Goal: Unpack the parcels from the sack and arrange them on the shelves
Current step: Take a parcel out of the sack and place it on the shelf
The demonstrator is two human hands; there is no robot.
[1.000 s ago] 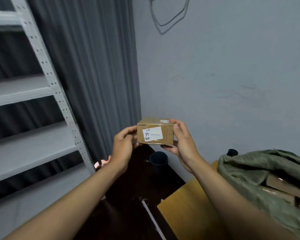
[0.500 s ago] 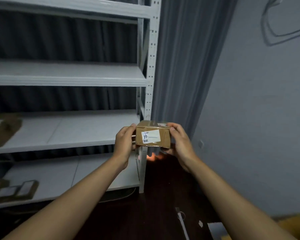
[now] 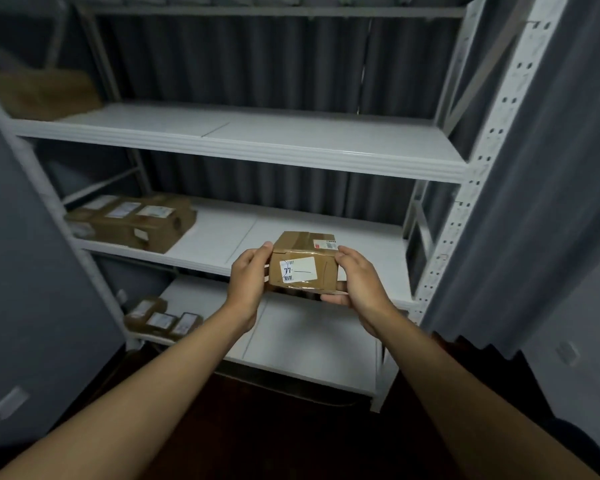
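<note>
Parcel (image 3: 303, 263): brown matt cardboard, seams under glossy clear tape, white paper label on the near face. Shelving unit (image 3: 243, 147): white painted metal, smooth with slight sheen; perforated upright. Curtain (image 3: 534, 202): grey matt pleated cloth; floor (image 3: 274, 438): dark, faintly glossy.

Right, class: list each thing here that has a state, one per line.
Small cardboard parcel: taped shut, held off the shelves.
Left hand: grips its left end.
Right hand: grips its right end.
Middle shelf: parcels at left, right bare.
</note>
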